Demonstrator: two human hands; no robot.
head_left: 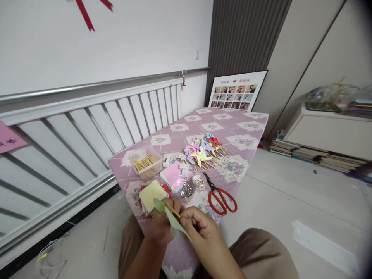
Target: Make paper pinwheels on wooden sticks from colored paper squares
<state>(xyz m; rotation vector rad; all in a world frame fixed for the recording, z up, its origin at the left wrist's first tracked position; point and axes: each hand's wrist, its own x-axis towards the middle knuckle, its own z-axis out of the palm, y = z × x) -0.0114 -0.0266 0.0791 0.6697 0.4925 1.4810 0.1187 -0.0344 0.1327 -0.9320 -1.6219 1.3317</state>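
Observation:
My left hand [162, 226] is closed on a light green paper pinwheel [172, 221] above the near end of the table. Its folded blades hide part of the fingers. The thumb and forefinger of my right hand [200, 224] pinch a thin wooden stick [173, 210] that lies against the paper. Just beyond my hands is a stack of coloured paper squares [154, 195], yellow on top. Silver metal fasteners [187, 189] fill a small clear dish, and a cup of small pale pieces [199, 182] stands beside it. Red-handled scissors [220, 195] lie to the right.
Finished pinwheels [201, 152] in several colours are heaped farther back. A clear plastic box of wooden sticks [147, 164] stands at the left beside pink paper sheets [174, 176]. A white radiator [130, 112] runs along the table's left; a framed photo board [236, 91] leans behind it.

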